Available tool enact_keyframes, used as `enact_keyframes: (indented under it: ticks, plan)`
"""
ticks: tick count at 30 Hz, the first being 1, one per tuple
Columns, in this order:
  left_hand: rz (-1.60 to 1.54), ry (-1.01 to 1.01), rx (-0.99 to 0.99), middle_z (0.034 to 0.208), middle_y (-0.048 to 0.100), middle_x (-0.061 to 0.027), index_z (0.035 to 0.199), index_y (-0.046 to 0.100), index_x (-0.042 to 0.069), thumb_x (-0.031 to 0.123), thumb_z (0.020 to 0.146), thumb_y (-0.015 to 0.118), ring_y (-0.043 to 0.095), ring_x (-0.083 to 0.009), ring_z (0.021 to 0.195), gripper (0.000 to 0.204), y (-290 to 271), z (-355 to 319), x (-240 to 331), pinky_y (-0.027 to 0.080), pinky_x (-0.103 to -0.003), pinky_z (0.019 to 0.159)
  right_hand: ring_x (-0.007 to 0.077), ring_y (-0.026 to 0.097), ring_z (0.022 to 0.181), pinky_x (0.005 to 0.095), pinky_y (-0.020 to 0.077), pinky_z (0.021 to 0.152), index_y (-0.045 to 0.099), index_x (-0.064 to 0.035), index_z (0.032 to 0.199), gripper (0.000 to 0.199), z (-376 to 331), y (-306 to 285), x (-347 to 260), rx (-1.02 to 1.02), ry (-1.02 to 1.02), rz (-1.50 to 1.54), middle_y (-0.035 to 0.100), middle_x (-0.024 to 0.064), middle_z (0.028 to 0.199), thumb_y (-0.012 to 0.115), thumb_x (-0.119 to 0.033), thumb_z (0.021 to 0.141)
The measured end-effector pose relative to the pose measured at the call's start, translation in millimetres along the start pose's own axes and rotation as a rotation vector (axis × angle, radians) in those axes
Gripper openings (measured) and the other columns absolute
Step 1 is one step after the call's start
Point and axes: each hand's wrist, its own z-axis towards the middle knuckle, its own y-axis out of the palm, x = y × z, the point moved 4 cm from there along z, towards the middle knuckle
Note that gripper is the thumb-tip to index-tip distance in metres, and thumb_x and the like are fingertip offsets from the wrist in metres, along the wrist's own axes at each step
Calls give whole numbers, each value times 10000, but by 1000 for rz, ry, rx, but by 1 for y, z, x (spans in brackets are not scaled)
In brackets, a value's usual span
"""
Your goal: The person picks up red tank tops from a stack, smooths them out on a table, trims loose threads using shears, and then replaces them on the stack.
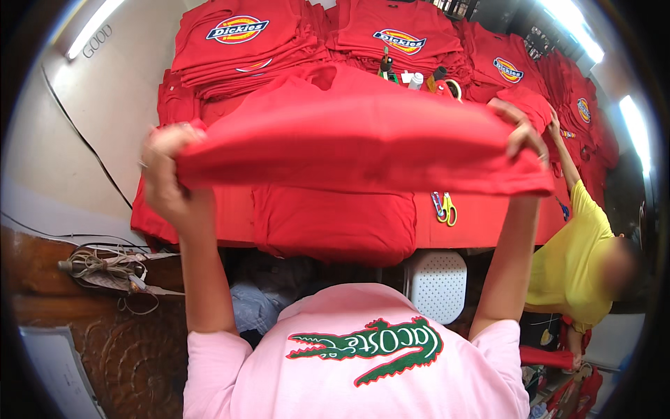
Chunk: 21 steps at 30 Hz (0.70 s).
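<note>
Over the bench: a red shirt (363,140) was held up, stretched flat between both hands.
Left hand (164,164): closed on the shirt's left edge.
Right hand (525,133): closed on its right edge.
Progress: shirt looked not yet folded; folded stacks (244,42) waited behind.
Nearby: scissors (444,207) on bench (481,223); a person in yellow (572,258) alongside.

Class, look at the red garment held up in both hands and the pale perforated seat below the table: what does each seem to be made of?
Red garment: seemingly soft knit cloth, matte; it sags and creases between left hand and right hand. Perforated seat: probably moulded plastic, smooth and pale, with regular rows of small holes.
</note>
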Motion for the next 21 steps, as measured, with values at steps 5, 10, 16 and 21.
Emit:
enact_keyframes:
  ticks: [5, 10, 16, 21]
  plan:
    - [152, -260, -590, 1083, 695, -62, 985, 760, 126, -88, 722, 564, 628, -291, 1169, 391, 10, -172, -31, 372, -522, 1176, 273, 611, 1224, 371, 429, 1107, 711, 18, 815, 200, -163, 49, 106, 206, 572, -188, 632, 179, 1335, 536, -41, 893]
    - [115, -665, -1011, 1429, 589, -167, 1141, 737, 113, -38, 774, 646, 506, -369, 1385, 407, -8, -348, -54, 340, -520, 1203, 185, 662, 971, 299, 500, 930, 742, -28, 946, 291, -326, 88, 177, 269, 1087, -207, 700, 78, 1063, 464, 26, 882]
    - [-39, -959, -745, 1292, 635, -188, 1186, 690, 33, 36, 884, 694, 610, -362, 1217, 302, 1, -359, -78, 485, -418, 1055, 72, 559, 711, 233, 445, 643, 662, -47, 1101, 168, -324, 76, 178, 527, 1187, 99, 653, -13, 883, 562, -61, 966]
    - [53, -1300, -672, 1203, 662, -150, 1183, 674, 5, 178, 901, 798, 627, -284, 1042, 354, 22, -361, -97, 520, -401, 927, 40, 568, 744, 183, 458, 708, 640, -57, 1097, 231, -301, 83, 200, 354, 1048, -103, 582, -57, 814, 747, -234, 994]
